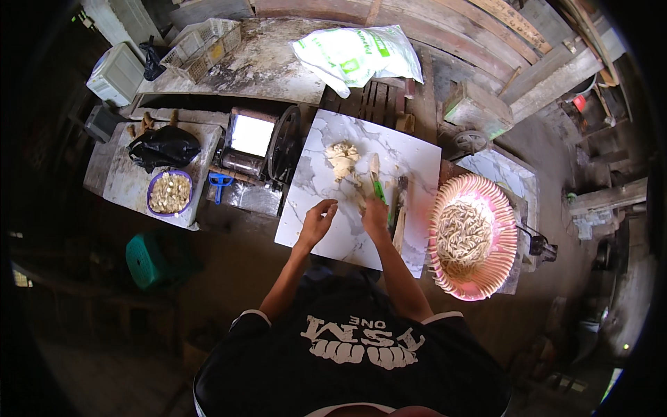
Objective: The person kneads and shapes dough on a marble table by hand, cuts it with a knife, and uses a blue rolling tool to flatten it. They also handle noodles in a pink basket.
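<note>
A marble-patterned white board (313, 187) lies in front of me. Near its middle sits a lump of pale dough (342, 161), with small crumbs scattered beside it. My right hand (375, 213) is closed around a green-handled tool (377, 186) whose broad pale end points away from me; its exact kind is unclear. Just right of that hand lies a long tool with a dark upper part and a pale wooden lower part (399, 226). Over the board's near left part, my left hand (319, 220) hovers empty with loosely bent fingers, apart from the dough.
At right stands a pink basket (472, 288) of pale strips, with more strips over its rim. A hand-cranked roller machine (253, 142) is left of the board. Further left are a purple bowl (151, 198) of pale pieces and a black bag (164, 147). A white sack (361, 55) lies behind.
</note>
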Tool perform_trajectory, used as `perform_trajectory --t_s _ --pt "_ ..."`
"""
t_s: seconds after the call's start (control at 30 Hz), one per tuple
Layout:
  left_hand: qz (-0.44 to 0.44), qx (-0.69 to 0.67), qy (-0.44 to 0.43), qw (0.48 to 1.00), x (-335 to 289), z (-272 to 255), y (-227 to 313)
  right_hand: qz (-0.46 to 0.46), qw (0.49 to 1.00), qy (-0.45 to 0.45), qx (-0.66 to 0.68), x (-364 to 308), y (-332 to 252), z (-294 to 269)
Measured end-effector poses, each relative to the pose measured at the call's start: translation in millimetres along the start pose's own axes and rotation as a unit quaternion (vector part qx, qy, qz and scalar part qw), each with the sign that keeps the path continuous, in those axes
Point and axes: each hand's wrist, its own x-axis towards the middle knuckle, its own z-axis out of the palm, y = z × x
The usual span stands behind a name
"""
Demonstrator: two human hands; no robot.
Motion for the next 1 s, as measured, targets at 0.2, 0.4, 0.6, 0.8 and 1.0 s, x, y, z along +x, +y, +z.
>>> perform_trajectory --t_s 0.2,0.4,0.6,0.8,1.0 --pt "-0.009 0.002 -0.031 0.999 1 -2 -3 -0.008 0.998 -0.027 0.059 11 6 -1" --pt "-0.012 -0.004 -0.033 0.999 2 -4 -2 0.017 0.997 0.041 0.059 5 -1 11" --pt "-0.008 0.004 -0.024 1.000 1 -4 -5 -0.042 0.997 0.051 0.040 2 5 10" --pt "0.005 0.014 -0.025 1.000 3 -3 -10 -0.162 0.976 0.048 0.137 1 14 1" --pt "0.015 -0.010 -0.020 1.000 5 1 -8 -0.148 0.971 0.076 0.173 1 11 6"
